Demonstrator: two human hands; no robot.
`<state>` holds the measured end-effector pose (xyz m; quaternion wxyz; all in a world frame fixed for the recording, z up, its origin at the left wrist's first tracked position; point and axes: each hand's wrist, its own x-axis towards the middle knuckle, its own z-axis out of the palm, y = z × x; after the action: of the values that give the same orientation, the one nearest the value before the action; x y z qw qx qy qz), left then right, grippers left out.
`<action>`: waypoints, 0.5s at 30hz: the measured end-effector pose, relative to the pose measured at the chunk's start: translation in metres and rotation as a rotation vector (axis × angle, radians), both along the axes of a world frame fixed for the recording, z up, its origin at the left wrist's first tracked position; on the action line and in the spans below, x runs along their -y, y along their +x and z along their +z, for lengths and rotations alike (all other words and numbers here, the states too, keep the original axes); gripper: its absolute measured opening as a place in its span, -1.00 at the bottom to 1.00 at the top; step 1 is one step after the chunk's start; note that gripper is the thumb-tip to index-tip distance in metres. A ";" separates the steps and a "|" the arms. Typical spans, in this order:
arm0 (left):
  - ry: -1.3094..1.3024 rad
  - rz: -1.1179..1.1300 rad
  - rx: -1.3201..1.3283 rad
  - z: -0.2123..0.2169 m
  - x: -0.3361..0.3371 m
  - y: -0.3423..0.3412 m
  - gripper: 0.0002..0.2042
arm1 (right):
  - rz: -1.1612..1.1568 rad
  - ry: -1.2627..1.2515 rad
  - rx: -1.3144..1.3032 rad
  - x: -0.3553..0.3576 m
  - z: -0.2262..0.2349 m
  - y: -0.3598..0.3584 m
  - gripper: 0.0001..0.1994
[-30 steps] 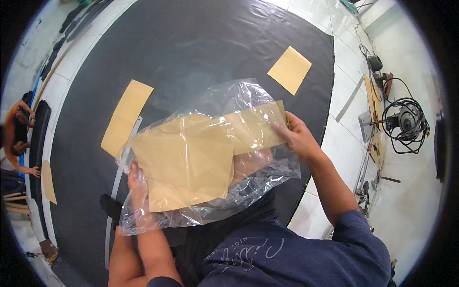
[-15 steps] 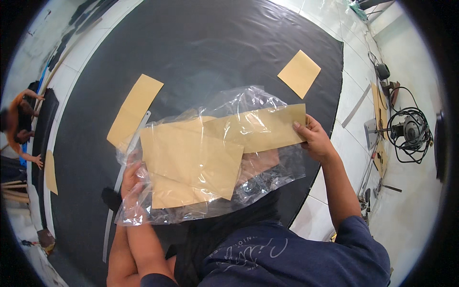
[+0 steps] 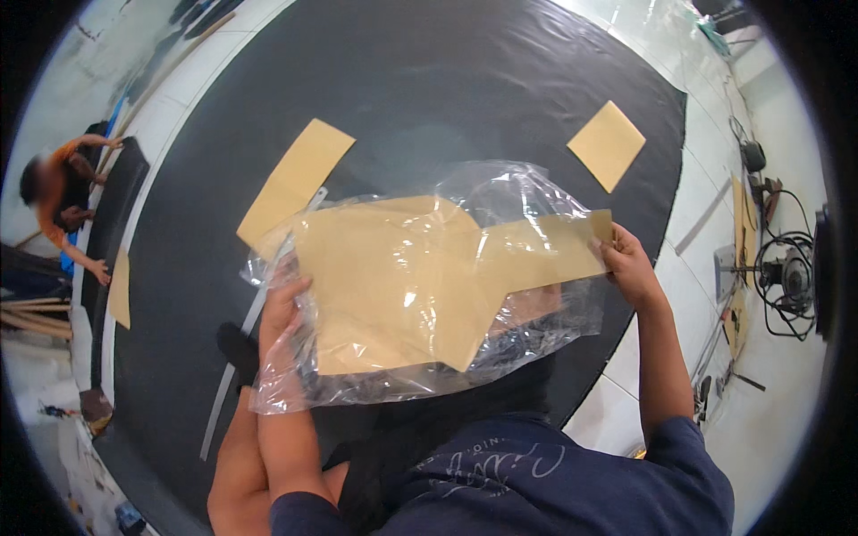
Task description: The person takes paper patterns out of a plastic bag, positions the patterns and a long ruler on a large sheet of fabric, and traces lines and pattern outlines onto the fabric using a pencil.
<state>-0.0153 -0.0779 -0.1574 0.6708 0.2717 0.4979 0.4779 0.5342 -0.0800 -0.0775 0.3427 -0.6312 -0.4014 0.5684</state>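
Cards (image 3: 296,183) lay out on the sheet (image 3: 429,80) at left and far right, others not yet out of the near, central bag (image 3: 500,185), which the left hand (image 3: 282,313) gripped while the right hand (image 3: 628,261) pinched a strip (image 3: 545,246)

The white tiled floor (image 3: 609,402) is largely covered by a broad black sheet of smooth material (image 3: 420,85). On the sheet are laid a long tan paper rectangle (image 3: 299,179), a smaller tan four-sided paper piece (image 3: 608,147) and a slim silver straightedge (image 3: 221,411). A narrow tan paper piece (image 3: 121,295) is seen leftward; whether it is borne wholly by the sheet cannot be told.
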 end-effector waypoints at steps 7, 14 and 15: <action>-0.023 0.086 0.016 0.023 -0.004 0.015 -0.39 | 0.059 0.019 -0.083 -0.001 -0.013 -0.014 -0.65; 0.085 0.060 0.128 0.020 -0.009 0.015 -0.31 | 0.363 0.030 -0.275 -0.011 -0.008 -0.050 -0.56; 0.078 0.088 0.146 0.021 -0.009 0.017 -0.33 | 0.403 0.062 -0.332 -0.012 -0.006 -0.058 -0.55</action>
<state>0.0013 -0.0688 -0.1368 0.6724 0.2399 0.4403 0.5444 0.4763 -0.0682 -0.0837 0.3027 -0.4259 -0.4746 0.7084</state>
